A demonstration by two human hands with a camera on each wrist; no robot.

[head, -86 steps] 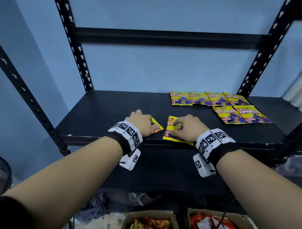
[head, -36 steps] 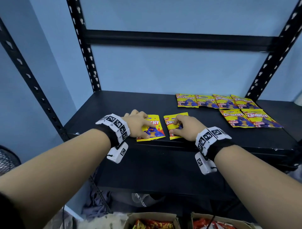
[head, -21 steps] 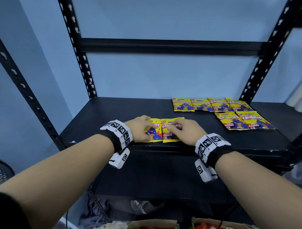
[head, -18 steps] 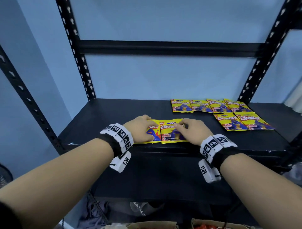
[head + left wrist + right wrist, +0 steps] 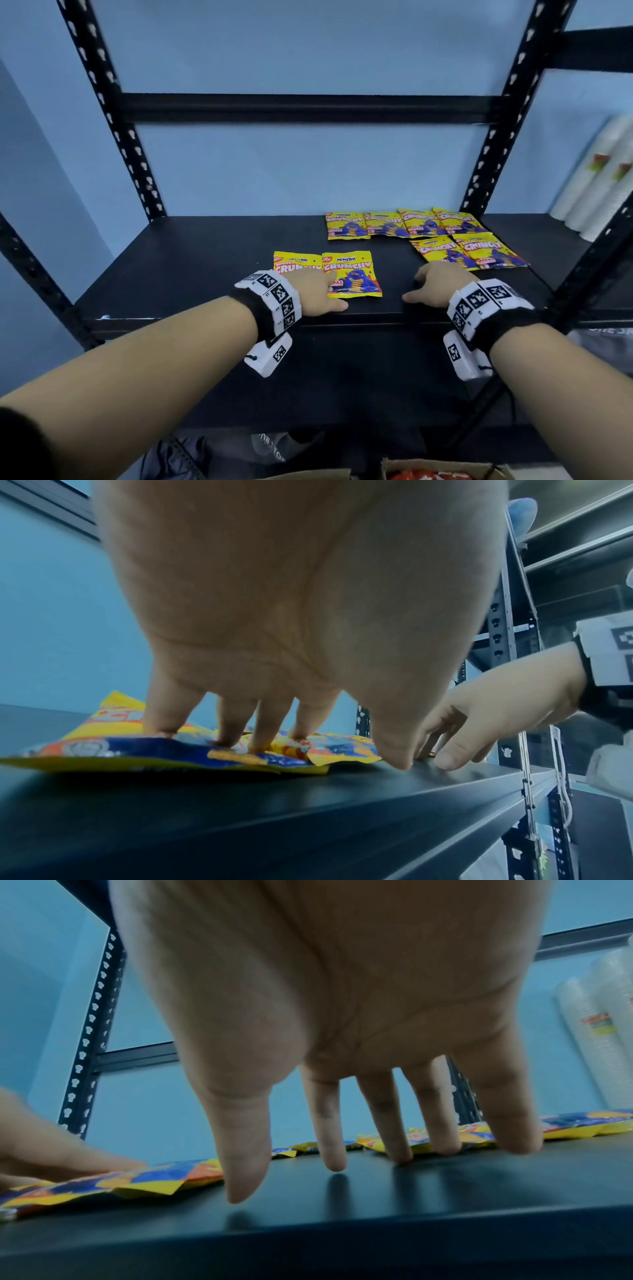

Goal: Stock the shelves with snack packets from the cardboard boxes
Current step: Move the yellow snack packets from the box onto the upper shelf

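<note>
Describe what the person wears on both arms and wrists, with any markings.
Both forearms are bare, with no sleeves in view. The left hand and right hand each have a black wrist strap carrying a curved white band of panels printed with square black-and-white codes. A white camera block with one such code hangs under each wrist; a thin dark cable runs from the right one.

- left hand (image 5: 291, 610) fills upper frame, palm to camera, fingers (image 5: 236, 723) straight, tips pressing down on yellow-blue snack packets (image 5: 137, 748)
- packets lie flat on dark shelf (image 5: 308, 813), two overlapping at edges
- thumb tip touches shelf just beside packet edge
- right hand (image 5: 486, 718) at right, fingers spread, tips on shelf
- black perforated upright (image 5: 503, 631) behind
</note>
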